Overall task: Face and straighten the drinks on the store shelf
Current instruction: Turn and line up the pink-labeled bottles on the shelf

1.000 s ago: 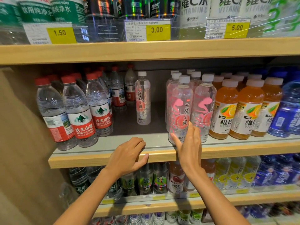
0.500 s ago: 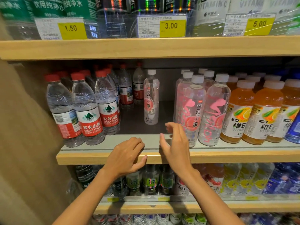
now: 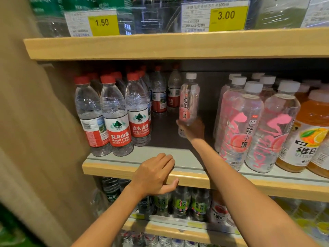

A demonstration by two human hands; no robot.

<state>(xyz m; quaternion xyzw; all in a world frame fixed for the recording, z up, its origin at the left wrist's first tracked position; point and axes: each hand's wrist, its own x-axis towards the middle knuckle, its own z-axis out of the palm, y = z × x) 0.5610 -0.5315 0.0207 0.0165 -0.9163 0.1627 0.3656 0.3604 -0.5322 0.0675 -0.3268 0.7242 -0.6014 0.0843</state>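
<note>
The right hand (image 3: 193, 130) reaches deep into the middle shelf and grips the lower part of a slim clear plastic bottle with a white cap and pink lettering (image 3: 188, 102). This bottle stands alone, set back in the gap between two groups. The hand hides its base, so I cannot tell whether it rests on the shelf floor. The left hand (image 3: 153, 175) holds the pale wooden front edge of the shelf (image 3: 110, 169), fingers curled over the top and thumb tucked beneath.

To the left of the gap stand clear water bottles with red caps and red labels (image 3: 117, 122), three at the front and more behind. To the right stand wider clear bottles with white caps and pink print (image 3: 236, 125) near the front edge, and beside them orange juice bottles with white caps (image 3: 309, 132). Above, yellow price tags read 1.50 (image 3: 104, 24) and 3.00 (image 3: 227, 16)
</note>
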